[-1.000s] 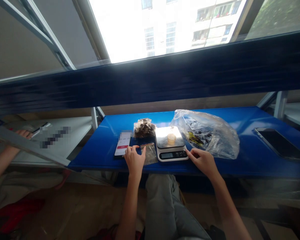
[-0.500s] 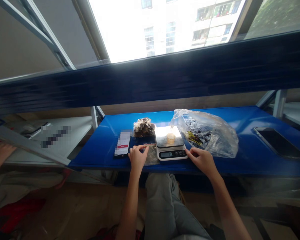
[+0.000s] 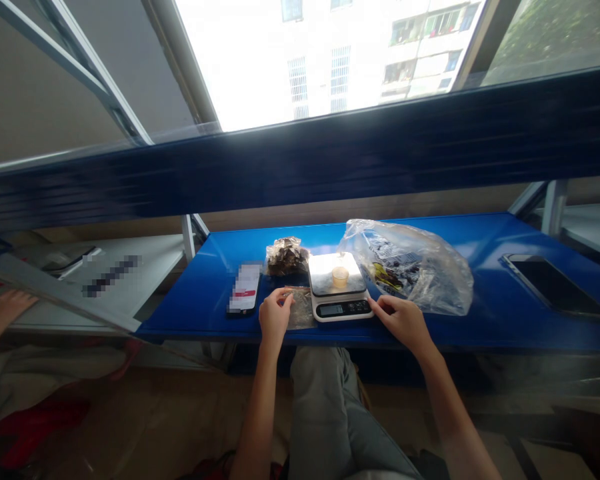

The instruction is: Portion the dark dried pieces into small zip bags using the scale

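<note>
My left hand pinches the top edge of a small clear zip bag lying flat on the blue table. Just right of that bag stands a white digital kitchen scale with a small yellowish cup on its platform. My right hand rests curled at the scale's front right corner, touching the edge of a large clear plastic bag with dark contents. Whether the right fingers hold anything is hidden.
A phone with a lit screen lies left of my left hand. A small bag of brown pieces sits behind it. A dark phone lies at the far right. Another person's hand shows at the left by a white shelf.
My left hand moved right from beside the lit phone onto the small zip bag and pinched its top edge. The other person's hand at the left dropped lower. My right hand barely moved.
</note>
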{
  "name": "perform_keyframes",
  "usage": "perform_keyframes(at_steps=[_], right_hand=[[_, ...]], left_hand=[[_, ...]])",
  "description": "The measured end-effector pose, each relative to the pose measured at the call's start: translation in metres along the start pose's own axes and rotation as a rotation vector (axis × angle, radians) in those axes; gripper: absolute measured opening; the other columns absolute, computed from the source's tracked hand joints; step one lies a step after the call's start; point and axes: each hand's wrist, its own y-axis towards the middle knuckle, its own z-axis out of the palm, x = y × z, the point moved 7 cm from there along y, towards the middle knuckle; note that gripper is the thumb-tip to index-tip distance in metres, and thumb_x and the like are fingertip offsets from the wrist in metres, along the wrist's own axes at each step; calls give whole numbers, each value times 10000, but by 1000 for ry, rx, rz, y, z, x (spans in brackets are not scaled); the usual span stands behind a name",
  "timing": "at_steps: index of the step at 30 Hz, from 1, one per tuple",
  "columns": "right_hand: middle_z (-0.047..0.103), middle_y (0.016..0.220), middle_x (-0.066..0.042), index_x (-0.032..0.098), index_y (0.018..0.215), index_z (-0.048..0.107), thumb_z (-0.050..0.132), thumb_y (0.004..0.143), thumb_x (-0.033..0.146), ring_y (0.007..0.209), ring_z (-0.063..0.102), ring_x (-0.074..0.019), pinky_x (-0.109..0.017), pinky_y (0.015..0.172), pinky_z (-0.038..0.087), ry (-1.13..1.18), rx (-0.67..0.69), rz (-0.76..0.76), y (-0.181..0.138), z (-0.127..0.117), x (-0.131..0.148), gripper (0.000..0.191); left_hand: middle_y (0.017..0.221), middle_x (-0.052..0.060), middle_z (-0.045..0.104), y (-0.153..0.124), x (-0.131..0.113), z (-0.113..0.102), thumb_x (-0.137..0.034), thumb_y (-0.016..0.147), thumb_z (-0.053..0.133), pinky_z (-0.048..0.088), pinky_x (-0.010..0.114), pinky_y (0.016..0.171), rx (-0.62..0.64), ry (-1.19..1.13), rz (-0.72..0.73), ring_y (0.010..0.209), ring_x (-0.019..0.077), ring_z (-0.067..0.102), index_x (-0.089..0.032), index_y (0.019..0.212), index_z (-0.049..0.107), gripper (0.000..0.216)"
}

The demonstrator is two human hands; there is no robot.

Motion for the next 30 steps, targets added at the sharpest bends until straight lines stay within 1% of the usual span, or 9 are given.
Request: perform_keyframes(at_steps=[4,6,10,13,19,21,25,27,30], right_hand=[[538,467,14,202,493,493,479,880,498,453,506,-122,-239,493,305,8,-6,-4,0,0,1,487],[540,467,14,203,491,488,479,880,499,451,502,-123,-240,491,304,8,-7,-3,0,0,0,489],[543,469,16,205,493,479,487,878,494,455,503,-124,-239,498,308,2,-4,4,0,1,-1,481],[546,473,15,205,493,471,485,878,491,459,507,-126,-239,501,307,0,1,4,0,2,-1,479],[539,469,17,204,492,476,486,876,499,455,506,-121,-234,494,310,-2,1,5,0,0,-1,485],[540,470,18,204,494,478,484,876,506,459,509,-121,-233,495,310,-5,1,5,0,1,-1,487],[542,467,16,203,494,491,493,874,502,457,511,-121,-234,494,307,-7,-5,7,-1,1,-2,484],[543,469,15,201,494,494,491,875,502,455,509,-121,-233,494,305,0,-6,8,-1,1,-3,485],[540,475,16,198,498,480,487,876,502,460,502,-119,-233,503,302,12,3,12,0,2,-3,485]], left_hand=[[781,42,738,0,0,-5,-246,813,621,484,273,680,-44,64,-2,765,197,694,-192,997,665,197],[813,41,717,-2,-3,-5,-263,797,643,483,294,717,-63,101,6,799,208,679,-202,993,665,207],[1012,118,634,-8,-7,-8,-313,745,693,442,433,867,-152,227,-18,1028,319,596,-184,1047,659,330],[1043,148,589,-9,-7,-7,-377,759,678,414,487,900,-177,325,-48,1079,364,550,-170,1048,663,356],[1039,133,611,-6,-4,-5,-323,763,677,420,459,884,-113,282,-43,1059,341,562,-189,951,653,233],[976,105,657,-5,-3,-3,-298,788,652,431,430,862,-74,246,-30,1020,309,594,-191,953,624,199],[730,7,704,-5,-4,7,-248,886,521,446,367,832,17,160,7,842,219,670,-193,1072,546,196],[745,-5,723,-5,-5,11,-218,903,486,446,352,842,33,130,18,819,196,685,-195,1158,498,257],[846,25,744,-4,-3,11,-185,903,475,436,368,877,13,120,12,884,201,687,-186,1238,452,336]])
